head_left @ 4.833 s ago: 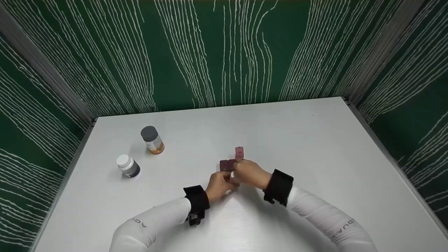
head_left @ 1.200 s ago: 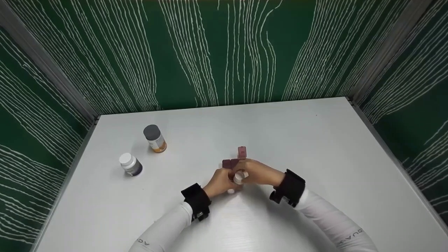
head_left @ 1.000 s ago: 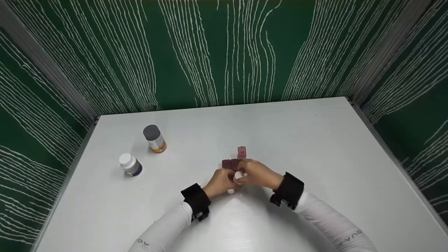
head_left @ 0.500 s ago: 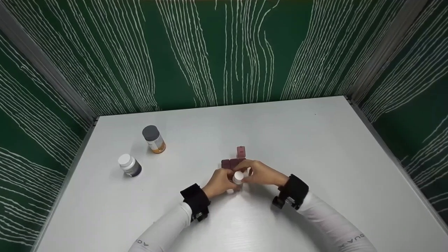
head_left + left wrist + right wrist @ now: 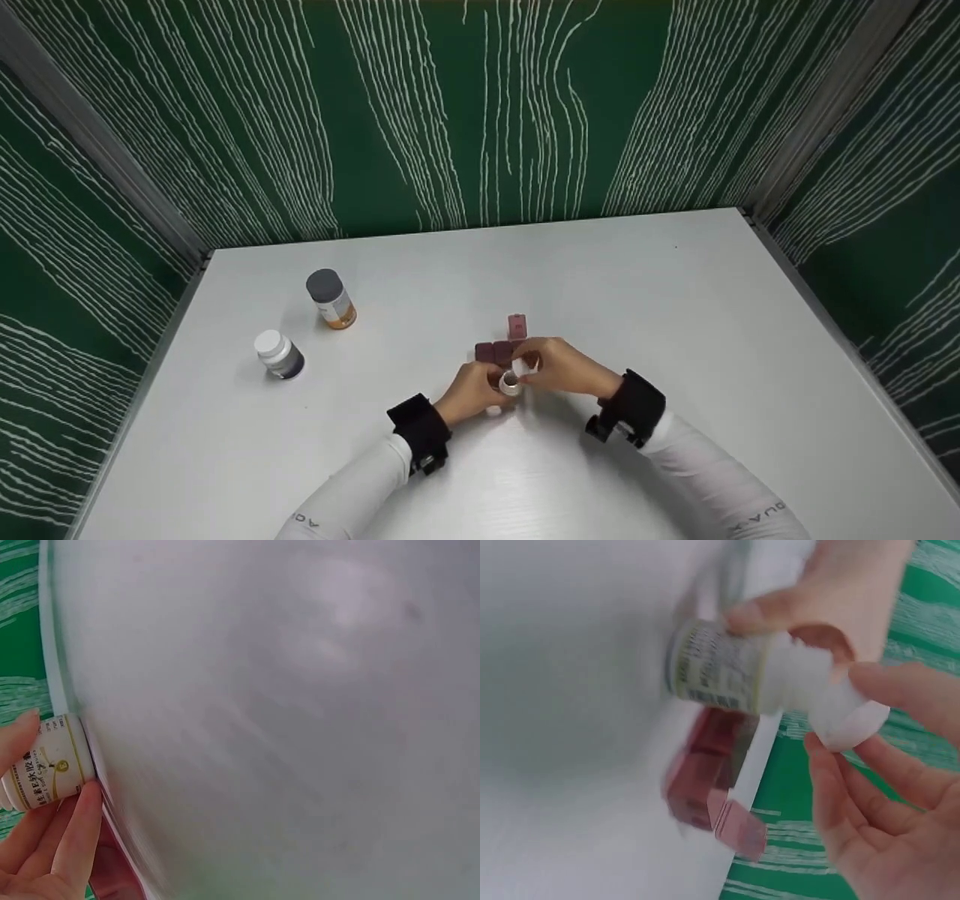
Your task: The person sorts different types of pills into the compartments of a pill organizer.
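Observation:
My left hand (image 5: 466, 396) grips a small white pill bottle (image 5: 510, 385), its mouth uncovered and facing up. In the left wrist view the label of the pill bottle (image 5: 52, 769) shows dark print and yellow lines. With thumb and fingertips my right hand (image 5: 571, 373) pinches a white screw cap (image 5: 847, 718), tilted right beside the bottle's mouth. Just beyond the hands lies a dark red pill organizer (image 5: 493, 352) with a raised pink lid (image 5: 517, 326); its right part is partly hidden by the right hand. The right wrist view shows the pill organizer (image 5: 701, 784) below the bottle.
To the left on the white table (image 5: 637, 300) stand a white-capped bottle with a dark label (image 5: 279, 354) and a grey-capped bottle with an orange base (image 5: 331, 298). Green walls with white lines (image 5: 390, 112) rise behind and at both sides.
The cap sat on the bottle half a second ago; now it is off and tilted in my right hand, leaving the mouth visible. My left hand stays in place with the bottle.

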A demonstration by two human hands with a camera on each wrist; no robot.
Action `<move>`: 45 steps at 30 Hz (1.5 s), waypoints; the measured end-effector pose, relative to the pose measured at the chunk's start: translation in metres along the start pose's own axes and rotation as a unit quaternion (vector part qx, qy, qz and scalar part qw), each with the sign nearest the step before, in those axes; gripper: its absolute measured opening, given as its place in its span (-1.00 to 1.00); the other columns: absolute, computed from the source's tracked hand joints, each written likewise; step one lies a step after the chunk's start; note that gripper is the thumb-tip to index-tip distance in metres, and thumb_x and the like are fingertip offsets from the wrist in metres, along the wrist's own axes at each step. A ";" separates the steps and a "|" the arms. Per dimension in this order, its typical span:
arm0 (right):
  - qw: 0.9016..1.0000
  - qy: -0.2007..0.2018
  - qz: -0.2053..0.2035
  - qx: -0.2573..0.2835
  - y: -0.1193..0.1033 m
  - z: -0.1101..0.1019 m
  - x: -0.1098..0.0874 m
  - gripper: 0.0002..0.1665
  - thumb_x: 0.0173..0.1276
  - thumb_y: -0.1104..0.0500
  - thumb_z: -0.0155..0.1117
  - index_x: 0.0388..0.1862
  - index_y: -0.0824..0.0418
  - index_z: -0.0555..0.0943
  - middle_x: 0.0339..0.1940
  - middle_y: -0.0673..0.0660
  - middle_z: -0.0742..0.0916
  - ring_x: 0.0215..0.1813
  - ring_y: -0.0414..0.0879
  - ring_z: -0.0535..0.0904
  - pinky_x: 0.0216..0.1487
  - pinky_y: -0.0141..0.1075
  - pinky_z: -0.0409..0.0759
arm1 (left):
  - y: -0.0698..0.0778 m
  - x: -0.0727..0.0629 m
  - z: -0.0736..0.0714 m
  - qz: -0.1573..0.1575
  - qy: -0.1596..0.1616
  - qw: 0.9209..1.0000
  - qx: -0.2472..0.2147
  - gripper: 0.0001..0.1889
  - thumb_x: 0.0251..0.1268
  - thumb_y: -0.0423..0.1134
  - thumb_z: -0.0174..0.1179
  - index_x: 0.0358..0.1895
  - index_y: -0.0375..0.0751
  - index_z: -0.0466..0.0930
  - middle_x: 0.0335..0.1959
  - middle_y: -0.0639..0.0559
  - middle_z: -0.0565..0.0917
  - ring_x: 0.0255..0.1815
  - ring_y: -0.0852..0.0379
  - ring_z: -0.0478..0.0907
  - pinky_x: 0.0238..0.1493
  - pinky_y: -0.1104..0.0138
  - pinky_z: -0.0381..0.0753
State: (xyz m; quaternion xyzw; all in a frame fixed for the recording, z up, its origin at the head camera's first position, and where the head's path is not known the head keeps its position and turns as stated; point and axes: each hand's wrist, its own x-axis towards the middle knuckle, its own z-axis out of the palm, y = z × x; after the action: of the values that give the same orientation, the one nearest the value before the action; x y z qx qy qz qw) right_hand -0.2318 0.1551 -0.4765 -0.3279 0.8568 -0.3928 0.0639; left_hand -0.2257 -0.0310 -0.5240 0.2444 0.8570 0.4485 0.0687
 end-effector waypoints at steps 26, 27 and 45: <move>0.962 0.126 0.235 0.065 0.090 -0.025 -0.016 -0.56 -0.15 0.43 0.35 -0.19 0.52 0.55 -0.32 0.33 0.62 -0.29 -0.01 0.43 -0.30 -0.36 0.34 | 0.003 -0.003 0.000 0.005 0.003 1.000 0.003 -0.75 -0.29 -0.35 0.40 -0.42 -0.33 0.63 -0.49 -0.03 0.64 -0.45 0.25 0.48 -0.36 0.49 0.44; 0.961 0.126 0.236 0.066 0.090 -0.025 -0.016 -0.54 -0.16 0.43 0.35 -0.18 0.52 0.54 -0.30 0.34 0.62 -0.28 0.01 0.44 -0.30 -0.36 0.34 | 0.003 -0.003 0.000 0.005 0.004 1.000 0.006 -0.75 -0.30 -0.35 0.40 -0.42 -0.32 0.63 -0.49 -0.03 0.63 -0.46 0.25 0.48 -0.36 0.49 0.43; 0.987 0.152 0.021 0.047 0.012 0.013 -0.025 -0.53 -0.03 0.26 0.39 -0.09 0.33 0.53 -0.21 0.16 0.64 -0.18 0.03 0.51 -0.28 -0.14 0.47 | 0.044 0.017 -0.016 -0.011 0.031 0.995 -0.092 -0.71 -0.17 -0.29 0.38 -0.28 -0.31 0.64 -0.42 -0.07 0.67 -0.45 0.27 0.54 -0.37 0.48 0.49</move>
State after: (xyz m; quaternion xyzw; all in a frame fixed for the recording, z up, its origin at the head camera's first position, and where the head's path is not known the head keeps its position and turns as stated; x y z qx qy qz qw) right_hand -0.2140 0.1682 -0.4974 -0.2430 0.8438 -0.4766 -0.0430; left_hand -0.2304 -0.0130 -0.4775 0.2138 0.8165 0.5318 0.0691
